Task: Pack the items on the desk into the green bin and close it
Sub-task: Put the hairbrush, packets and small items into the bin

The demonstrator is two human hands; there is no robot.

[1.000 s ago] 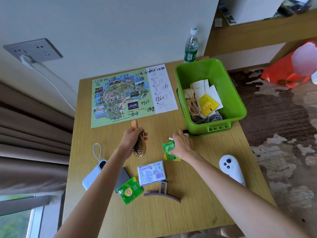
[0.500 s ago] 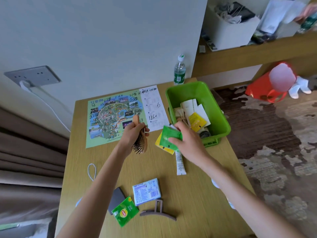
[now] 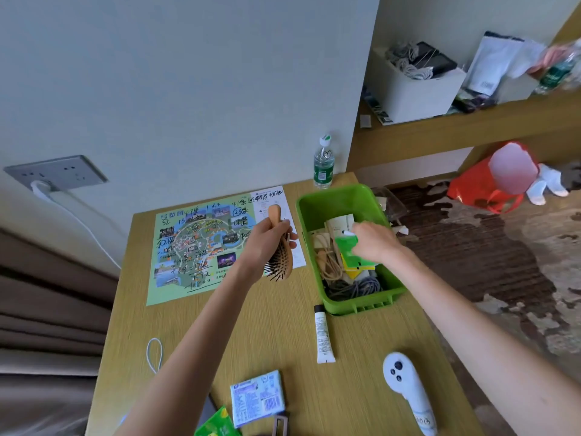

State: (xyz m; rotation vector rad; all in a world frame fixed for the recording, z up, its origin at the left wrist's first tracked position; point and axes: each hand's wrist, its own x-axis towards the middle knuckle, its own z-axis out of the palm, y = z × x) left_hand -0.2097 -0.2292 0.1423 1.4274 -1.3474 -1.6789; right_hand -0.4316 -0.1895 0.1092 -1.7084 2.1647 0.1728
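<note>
Right hand pinches green packets, at its eight o'clock, over the green bin; at the bin's nine o'clock, left hand grips a hairbrush

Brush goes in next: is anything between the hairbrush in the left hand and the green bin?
No lid on the green bin, and nothing between the hairbrush in the left hand and its left wall. But the right hand, holding green packets, is over the bin's middle and blocks the drop there.
</note>
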